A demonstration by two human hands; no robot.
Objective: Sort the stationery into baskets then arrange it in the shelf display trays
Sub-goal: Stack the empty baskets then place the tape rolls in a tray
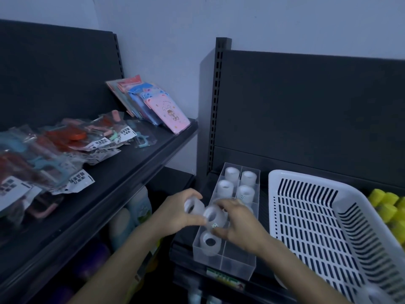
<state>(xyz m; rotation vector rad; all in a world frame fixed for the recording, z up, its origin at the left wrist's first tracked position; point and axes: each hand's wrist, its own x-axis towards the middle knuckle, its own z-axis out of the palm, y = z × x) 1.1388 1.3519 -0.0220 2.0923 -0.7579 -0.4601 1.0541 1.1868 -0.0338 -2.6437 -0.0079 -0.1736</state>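
A clear divided display tray (237, 269) sits on the dark shelf in front of me. Several translucent white tape rolls (231, 174) stand in its far compartments, and one roll (210, 243) lies in a near left compartment. My left hand (175, 212) grips a tape roll (190, 206) just left of the tray. My right hand (238, 224) holds another tape roll (213, 217) over the tray's middle, touching the left hand's roll. The near right compartment holds nothing.
A white slotted plastic basket (306, 216) leans tilted right of the tray. Yellow rolls (388, 205) lie at the far right. The left shelf (122, 170) carries bagged scissors (72, 137) and pink and blue card packs (162, 108). Bottles stand below.
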